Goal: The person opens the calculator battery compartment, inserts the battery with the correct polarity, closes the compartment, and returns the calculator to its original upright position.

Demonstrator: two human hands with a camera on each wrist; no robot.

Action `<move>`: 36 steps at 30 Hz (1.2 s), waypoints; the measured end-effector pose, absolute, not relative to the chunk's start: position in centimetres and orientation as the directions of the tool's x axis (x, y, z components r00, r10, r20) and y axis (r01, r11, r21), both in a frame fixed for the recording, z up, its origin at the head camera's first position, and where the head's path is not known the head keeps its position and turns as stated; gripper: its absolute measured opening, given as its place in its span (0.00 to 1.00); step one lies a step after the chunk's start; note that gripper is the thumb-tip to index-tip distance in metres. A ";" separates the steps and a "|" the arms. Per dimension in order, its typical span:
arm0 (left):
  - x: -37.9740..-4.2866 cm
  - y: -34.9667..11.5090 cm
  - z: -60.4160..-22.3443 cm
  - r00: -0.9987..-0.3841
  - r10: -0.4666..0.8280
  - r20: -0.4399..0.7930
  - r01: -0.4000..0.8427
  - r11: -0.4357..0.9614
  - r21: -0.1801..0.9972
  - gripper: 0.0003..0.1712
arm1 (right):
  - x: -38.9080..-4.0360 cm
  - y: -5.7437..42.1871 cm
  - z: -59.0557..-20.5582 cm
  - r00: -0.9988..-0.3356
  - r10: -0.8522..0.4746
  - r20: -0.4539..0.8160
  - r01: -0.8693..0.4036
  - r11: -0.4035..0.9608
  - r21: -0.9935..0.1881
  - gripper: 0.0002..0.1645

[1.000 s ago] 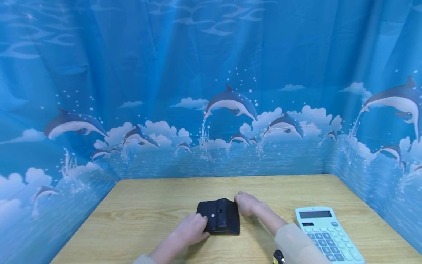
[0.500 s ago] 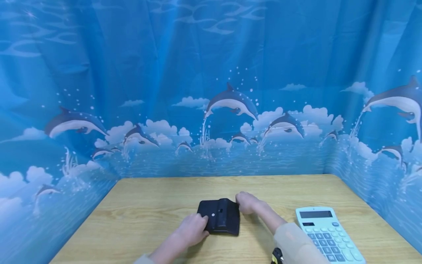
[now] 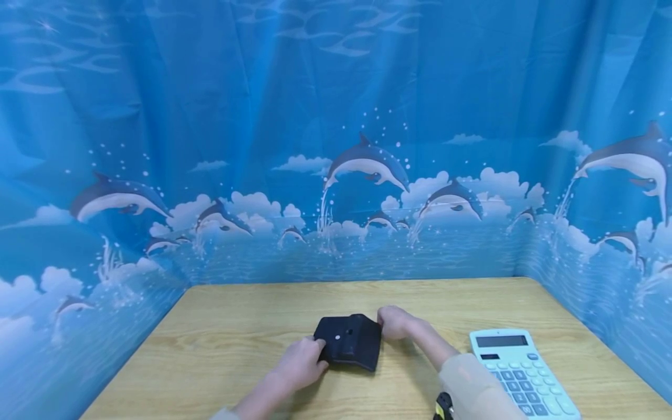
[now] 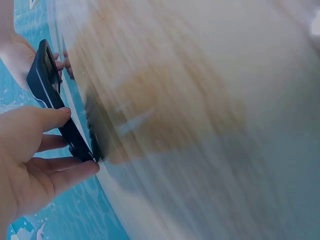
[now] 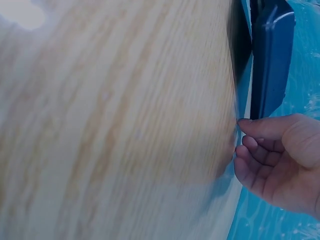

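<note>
A black wallet [image 3: 343, 344] with a raised middle strip and a pale snap stud lies between both hands, over the middle of the table. My left hand [image 3: 301, 363] pinches its left edge; in the left wrist view the thumb [image 4: 56, 117] is on one face and fingers on the other. At the far right corner, my right hand [image 3: 392, 322] pinches the wallet between thumb and curled forefinger. The right wrist view shows the wallet's edge [image 5: 272, 55] rising from the thumb tip. Its underside is hidden from the head view.
A light blue calculator [image 3: 517, 367] lies on the wooden table [image 3: 236, 326] at the right, beside my right sleeve [image 3: 472, 388]. Partly behind that sleeve is a small black and yellow thing [image 3: 443, 406]. A dolphin-print curtain [image 3: 336, 146] encloses the table's back and sides.
The wallet has tilted, its near edge shifting slightly left and up. My left hand has moved slightly left with it, while the right hand has shifted only a little.
</note>
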State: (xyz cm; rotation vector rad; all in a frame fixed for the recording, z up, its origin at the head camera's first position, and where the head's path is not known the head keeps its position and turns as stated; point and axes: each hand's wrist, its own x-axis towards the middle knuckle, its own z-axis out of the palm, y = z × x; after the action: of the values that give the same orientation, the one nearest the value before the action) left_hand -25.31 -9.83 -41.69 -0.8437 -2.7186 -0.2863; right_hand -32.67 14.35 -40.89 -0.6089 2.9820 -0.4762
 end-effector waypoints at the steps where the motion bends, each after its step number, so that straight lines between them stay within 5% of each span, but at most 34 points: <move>1: -25.4 -9.9 -41.7 -0.790 0.516 0.331 0.579 0.806 0.126 0.16 | -32.7 14.4 -40.9 -0.920 -0.392 0.005 -0.374 0.873 -0.314 0.12; 14: -25.9 -10.3 -40.9 -0.825 0.401 0.398 0.532 0.788 0.310 0.19 | -32.1 15.2 -40.7 -0.886 -0.461 -0.049 -0.420 0.843 -0.335 0.12; 25: -27.0 -10.5 -40.7 -0.714 0.372 0.593 0.564 0.808 0.171 0.08 | -32.0 15.6 -40.3 -0.853 -0.521 0.027 -0.489 0.781 -0.388 0.03; 36: -27.6 -9.9 -38.5 -0.719 0.377 0.584 0.569 0.802 0.183 0.04 | -32.0 17.1 -37.7 -0.821 -0.547 0.161 -0.566 0.748 -0.346 0.04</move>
State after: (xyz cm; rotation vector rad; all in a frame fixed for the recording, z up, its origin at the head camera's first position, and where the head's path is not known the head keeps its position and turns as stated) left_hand -27.57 -9.87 -38.52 -0.7008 -2.4521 -0.4783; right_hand -31.97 17.14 -37.69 -0.9505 2.9834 -0.6152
